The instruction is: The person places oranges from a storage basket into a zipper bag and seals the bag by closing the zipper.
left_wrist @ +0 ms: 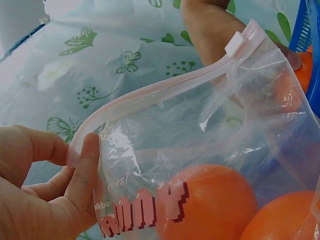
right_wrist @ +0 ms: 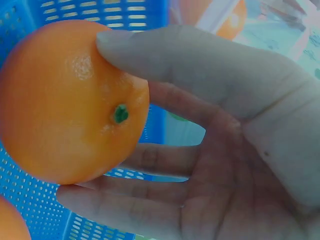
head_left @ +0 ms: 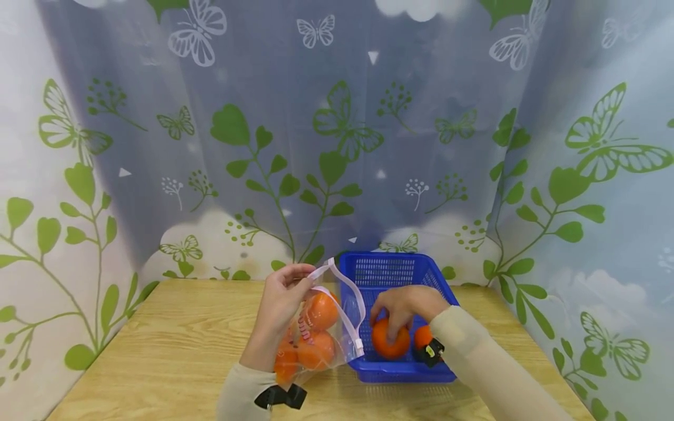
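A clear zip bag [head_left: 347, 345] with a pale pink slider strip stands with its mouth spread; pink lettering [left_wrist: 145, 210] runs across its front. My left hand [head_left: 280, 301] pinches the strip at the bag's left edge between thumb and fingers. Several oranges [head_left: 317, 351] lie inside the bag. To the right, my right hand [head_left: 409, 304] reaches into a blue basket [head_left: 408, 371] and grips an orange [right_wrist: 60, 100] with a green stem mark, thumb on one side and fingers on the other. Whether this orange touches the basket floor, I cannot tell.
Another orange [head_left: 423, 337] sits in the basket, partly hidden by my right wrist. Bag and basket stand side by side on a wooden table [head_left: 200, 333]. A curtain [head_left: 295, 146] printed with leaves and butterflies closes off the back and both sides.
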Tool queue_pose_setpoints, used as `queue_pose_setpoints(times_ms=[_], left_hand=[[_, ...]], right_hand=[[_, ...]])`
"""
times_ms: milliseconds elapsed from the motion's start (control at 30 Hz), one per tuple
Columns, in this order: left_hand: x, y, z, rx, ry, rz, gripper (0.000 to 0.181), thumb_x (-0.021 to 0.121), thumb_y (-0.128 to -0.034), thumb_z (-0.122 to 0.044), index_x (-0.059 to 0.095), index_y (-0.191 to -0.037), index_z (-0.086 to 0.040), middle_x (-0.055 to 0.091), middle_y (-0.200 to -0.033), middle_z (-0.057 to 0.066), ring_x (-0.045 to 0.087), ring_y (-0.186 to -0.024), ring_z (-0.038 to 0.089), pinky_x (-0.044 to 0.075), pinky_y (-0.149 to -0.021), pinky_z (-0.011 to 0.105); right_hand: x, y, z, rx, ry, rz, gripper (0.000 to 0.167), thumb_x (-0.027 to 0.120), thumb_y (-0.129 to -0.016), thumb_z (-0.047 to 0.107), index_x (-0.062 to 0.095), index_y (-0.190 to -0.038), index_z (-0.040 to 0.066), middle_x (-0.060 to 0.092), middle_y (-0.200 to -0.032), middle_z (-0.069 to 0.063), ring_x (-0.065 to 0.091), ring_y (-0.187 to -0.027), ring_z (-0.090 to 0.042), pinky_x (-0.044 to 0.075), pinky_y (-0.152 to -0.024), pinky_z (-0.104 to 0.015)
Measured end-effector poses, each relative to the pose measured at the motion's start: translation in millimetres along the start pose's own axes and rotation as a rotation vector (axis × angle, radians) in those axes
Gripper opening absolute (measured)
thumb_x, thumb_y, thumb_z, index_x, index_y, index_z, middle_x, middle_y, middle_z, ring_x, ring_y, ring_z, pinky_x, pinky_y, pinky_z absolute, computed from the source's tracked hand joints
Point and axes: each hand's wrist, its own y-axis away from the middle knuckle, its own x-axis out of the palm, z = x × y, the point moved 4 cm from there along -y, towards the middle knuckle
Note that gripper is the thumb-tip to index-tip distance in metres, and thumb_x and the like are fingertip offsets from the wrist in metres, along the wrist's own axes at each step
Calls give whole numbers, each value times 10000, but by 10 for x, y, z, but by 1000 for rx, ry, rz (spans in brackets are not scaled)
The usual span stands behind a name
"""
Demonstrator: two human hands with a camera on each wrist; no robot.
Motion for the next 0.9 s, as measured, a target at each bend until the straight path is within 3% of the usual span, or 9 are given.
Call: queue_pose_setpoints(times_ms=[400, 700, 900], left_hand=[[5, -8, 7, -5, -8, 0, 187, 645, -952, 49, 682, -1128, 96, 683, -1055, 224, 652, -776, 128, 583, -680, 180], [1, -8, 18, -4, -7, 10, 187, 632, -954, 56, 679, -1130, 98, 673, -1080, 268, 651, -771, 125, 578, -673, 180], [4, -10, 18, -4, -10, 10, 191, 634, -954, 51, 678, -1134, 95, 670, -1096, 282, 652, -778, 125, 582, -678, 185]], right_hand=[[-96, 119, 7, -102, -87, -53, 476, 895, -766, 172, 759, -1210, 273, 672, -1168, 7, 640, -889, -166, 605, -745, -326], [-196, 198, 49, -185, 1, -109, 443, 884, -764, 230, 762, -1181, 316, 678, -1117, 100, 582, -1038, -160, 543, -947, -440], [-280, 272, 54, -262, 14, -143, 429, 868, -783, 232, 755, -1193, 289, 701, -1127, 68, 601, -1019, -156, 553, -906, -402]])
